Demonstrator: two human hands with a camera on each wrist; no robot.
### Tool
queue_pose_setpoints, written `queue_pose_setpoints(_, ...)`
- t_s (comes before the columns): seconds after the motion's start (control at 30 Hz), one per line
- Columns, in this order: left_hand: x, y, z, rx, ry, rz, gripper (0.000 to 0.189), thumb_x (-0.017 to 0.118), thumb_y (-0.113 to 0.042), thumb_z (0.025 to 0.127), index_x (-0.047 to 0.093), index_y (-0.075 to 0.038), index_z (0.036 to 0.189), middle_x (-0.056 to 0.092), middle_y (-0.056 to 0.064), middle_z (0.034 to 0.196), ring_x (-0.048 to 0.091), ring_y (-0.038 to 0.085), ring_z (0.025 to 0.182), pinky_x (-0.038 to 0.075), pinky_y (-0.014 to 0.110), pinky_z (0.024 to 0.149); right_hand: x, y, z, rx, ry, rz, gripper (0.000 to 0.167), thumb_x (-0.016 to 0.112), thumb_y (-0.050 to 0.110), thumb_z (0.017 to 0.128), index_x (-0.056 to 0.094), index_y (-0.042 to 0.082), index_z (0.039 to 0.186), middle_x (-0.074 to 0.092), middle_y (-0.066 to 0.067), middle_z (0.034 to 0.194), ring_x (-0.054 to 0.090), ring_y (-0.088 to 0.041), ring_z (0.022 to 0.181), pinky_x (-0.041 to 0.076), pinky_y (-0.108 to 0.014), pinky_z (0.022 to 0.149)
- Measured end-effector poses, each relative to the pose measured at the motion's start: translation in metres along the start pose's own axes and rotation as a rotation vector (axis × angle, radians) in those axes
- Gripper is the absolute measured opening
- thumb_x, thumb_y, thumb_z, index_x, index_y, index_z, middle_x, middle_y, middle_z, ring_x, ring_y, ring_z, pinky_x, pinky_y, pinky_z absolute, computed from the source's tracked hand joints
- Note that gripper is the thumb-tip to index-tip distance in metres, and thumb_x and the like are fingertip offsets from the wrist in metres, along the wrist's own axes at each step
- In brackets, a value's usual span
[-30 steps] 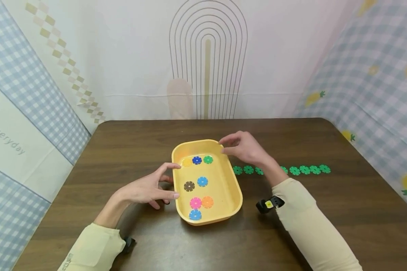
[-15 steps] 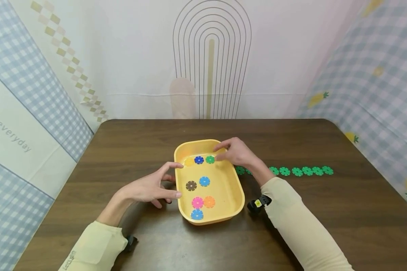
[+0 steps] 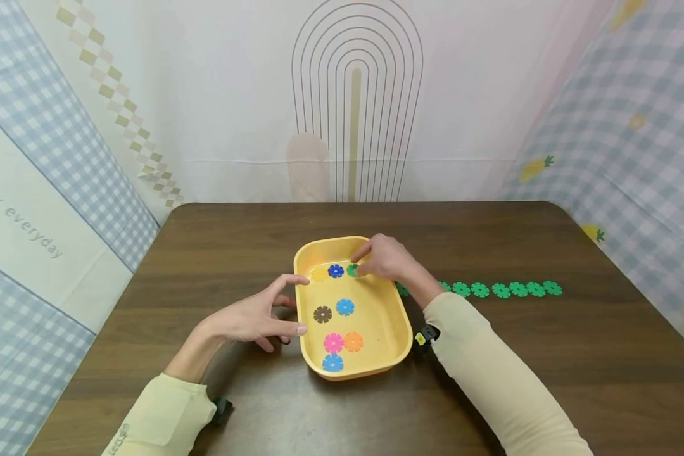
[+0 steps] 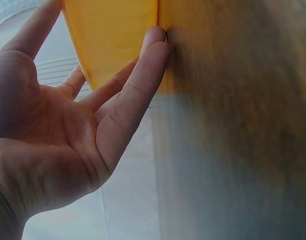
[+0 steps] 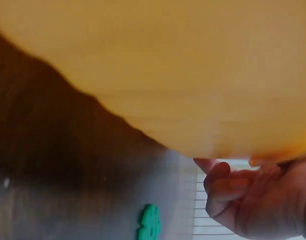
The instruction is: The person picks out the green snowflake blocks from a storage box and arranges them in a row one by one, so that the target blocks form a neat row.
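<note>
A yellow plastic tray (image 3: 376,320) stands on the table, holding several notched plastic snowflake discs. My left hand (image 3: 245,315) is at the tray's left side, thumb and index tips at the rim. In the left wrist view its other fingers (image 4: 135,90) lie fairly straight against the outer wall. Over the far right rim, my right hand (image 3: 392,258) reaches inside. Its thumb and index tips are apart above a green disc (image 3: 351,270), partly covered; contact is unclear. Beside that disc lie a dark blue disc (image 3: 335,271) and a yellow disc (image 3: 318,273).
Nearer in the tray are brown (image 3: 322,314), light blue (image 3: 345,307), pink (image 3: 333,342) and orange (image 3: 353,341) discs, plus another blue disc (image 3: 332,362). Right of the tray, a row of green discs (image 3: 480,290) lies on the dark wooden table (image 3: 234,234), partly behind the right forearm.
My right hand has moved left and down from the tray's far right rim to the green disc inside. The left hand keeps its place at the rim; the view has shifted slightly.
</note>
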State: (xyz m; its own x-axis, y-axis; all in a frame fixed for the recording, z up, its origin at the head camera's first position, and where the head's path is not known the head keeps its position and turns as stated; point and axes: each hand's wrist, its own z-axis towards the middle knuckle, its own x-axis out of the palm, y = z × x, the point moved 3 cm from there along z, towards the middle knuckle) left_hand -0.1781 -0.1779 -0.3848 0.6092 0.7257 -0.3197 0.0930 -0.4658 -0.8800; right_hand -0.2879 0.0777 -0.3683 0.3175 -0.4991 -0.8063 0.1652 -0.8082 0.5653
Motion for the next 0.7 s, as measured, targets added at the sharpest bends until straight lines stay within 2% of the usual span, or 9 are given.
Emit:
queue_pose_setpoints(0.13, 0.0010, 0.0002, 0.0006, 0.000, 0.008, -0.005, 0.084, 0.081, -0.032, 0.096, 0.024, -0.029, 0.158, 0.051, 0.022, 0.146, 0.070, 0.027, 0.087, 0.062, 0.043, 0.068, 0.0027, 0.0003, 0.0015, 0.025, -0.012, -0.077, 0.031, 0.086, 0.023, 0.087, 0.082, 0.018, 0.118, 0.072, -0.006, 0.134, 0.064, -0.028, 0.114, 0.056, -0.043, 0.091)
queue_pose_setpoints(0.27, 0.0017, -0.0014, 0.0016, 0.004, 0.009, 0.006, 0.083, 0.080, -0.031, 0.097, 0.024, -0.029, 0.158, 0.052, 0.022, 0.144, 0.069, 0.027, 0.087, 0.062, 0.043, 0.068, 0.0044, -0.0011, 0.0023, 0.048, -0.029, -0.105, 0.032, 0.087, 0.024, 0.088, 0.082, 0.019, 0.119, 0.072, -0.005, 0.134, 0.064, -0.027, 0.114, 0.055, -0.043, 0.090)
queue_pose_setpoints(0.5, 0.0016, -0.0033, 0.0009, 0.002, -0.002, 0.012, 0.083, 0.080, -0.030, 0.096, 0.024, -0.028, 0.158, 0.053, 0.021, 0.142, 0.069, 0.027, 0.086, 0.062, 0.043, 0.068, 0.0067, 0.0016, 0.0042, 0.024, -0.046, -0.148, 0.032, 0.086, 0.024, 0.087, 0.082, 0.019, 0.118, 0.073, -0.005, 0.132, 0.064, -0.027, 0.106, 0.054, -0.041, 0.084)
queue_pose_setpoints(0.7, 0.0012, -0.0015, -0.0011, -0.003, -0.005, 0.012, 0.083, 0.080, -0.031, 0.097, 0.024, -0.030, 0.158, 0.052, 0.021, 0.143, 0.069, 0.027, 0.087, 0.062, 0.044, 0.069, 0.0080, 0.0019, 0.0066, 0.014, -0.031, -0.161, 0.034, 0.088, 0.023, 0.084, 0.081, 0.017, 0.117, 0.072, -0.005, 0.133, 0.064, -0.027, 0.107, 0.054, -0.047, 0.092)
